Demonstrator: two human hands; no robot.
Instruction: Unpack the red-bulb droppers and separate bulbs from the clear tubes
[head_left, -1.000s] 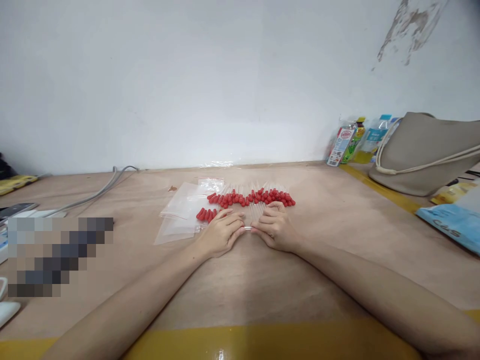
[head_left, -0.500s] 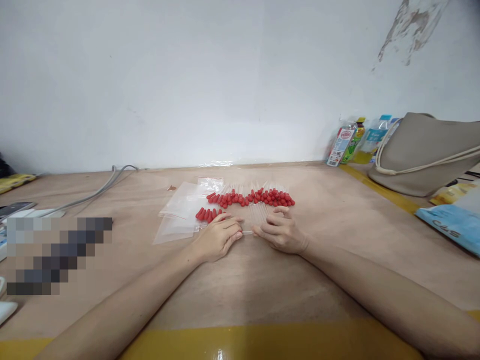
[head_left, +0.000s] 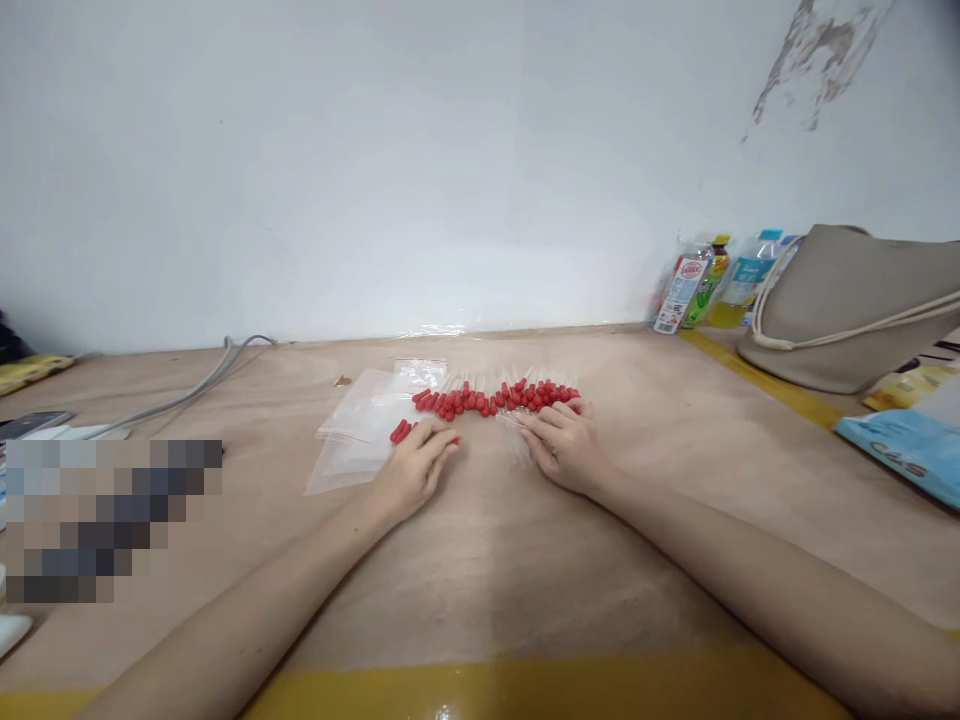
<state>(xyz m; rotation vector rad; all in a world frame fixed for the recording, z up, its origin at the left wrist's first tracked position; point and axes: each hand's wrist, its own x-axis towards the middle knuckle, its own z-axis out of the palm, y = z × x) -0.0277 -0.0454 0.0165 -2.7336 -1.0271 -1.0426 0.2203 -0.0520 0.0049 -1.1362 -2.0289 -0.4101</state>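
Note:
My left hand point(head_left: 416, 468) is closed, with a red rubber bulb point(head_left: 454, 441) showing at its fingertips. Beside it lie loose red bulbs point(head_left: 401, 431), partly covered by the hand. My right hand point(head_left: 568, 447) reaches over a small bunch of clear, thin dropper tubes point(head_left: 513, 428), its thumb and index finger closing on the tube ends; how many it grips I cannot tell. Behind both hands stretches a row of droppers point(head_left: 466, 399), red bulbs towards me and clear tubes pointing to the wall.
Clear zip bags point(head_left: 345, 425) lie left of the droppers. A grey cable point(head_left: 187, 388) crosses the table's left side. On the right stand a drink carton point(head_left: 679, 295), bottles point(head_left: 739, 290) and a grey bag point(head_left: 855, 305), with a blue packet point(head_left: 896, 450) nearer me.
My hands have moved apart, and the thin tube between them is no longer seen there. The left hand has shifted left over the loose bulbs, the right slightly forward onto the tubes.

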